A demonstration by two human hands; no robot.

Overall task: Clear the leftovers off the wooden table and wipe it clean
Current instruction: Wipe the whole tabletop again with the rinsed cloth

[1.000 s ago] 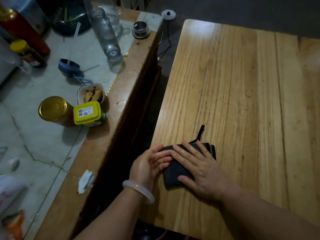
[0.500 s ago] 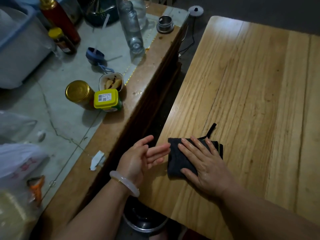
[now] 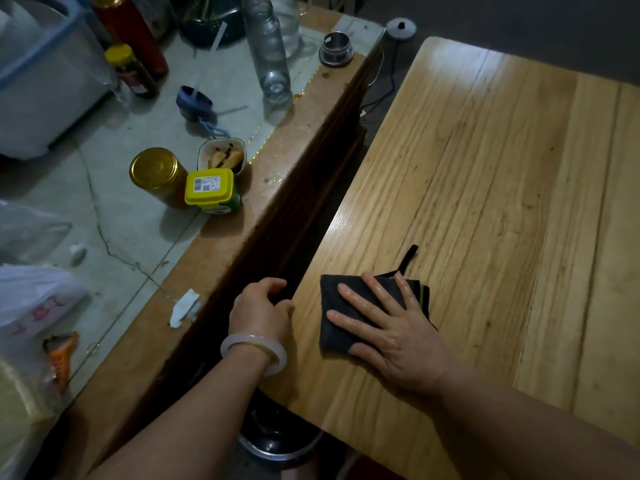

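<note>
A dark grey folded cloth [image 3: 334, 308] with a small black loop lies near the left edge of the light wooden table [image 3: 502, 188]. My right hand [image 3: 388, 327] presses flat on it, fingers straight and spread. My left hand [image 3: 261, 311], a pale bangle on its wrist, hangs over the gap just off the table's left edge. Its back faces up, its fingers are curled, and the thumb is at the table's rim. Nothing shows in that hand; the palm is hidden.
A cluttered counter [image 3: 138, 237] runs along the left: a yellow-lidded tub [image 3: 209, 187], a gold-lidded jar [image 3: 156, 169], a small bowl of food scraps [image 3: 223, 155], clear bottles [image 3: 268, 46], plastic bags [image 3: 31, 303]. A round dark bin or pot [image 3: 277, 441] sits on the floor below the gap.
My left hand left the cloth, opened beside the table edge, then turned over and curled its fingers above the gap. My right hand stayed flat on the cloth.
</note>
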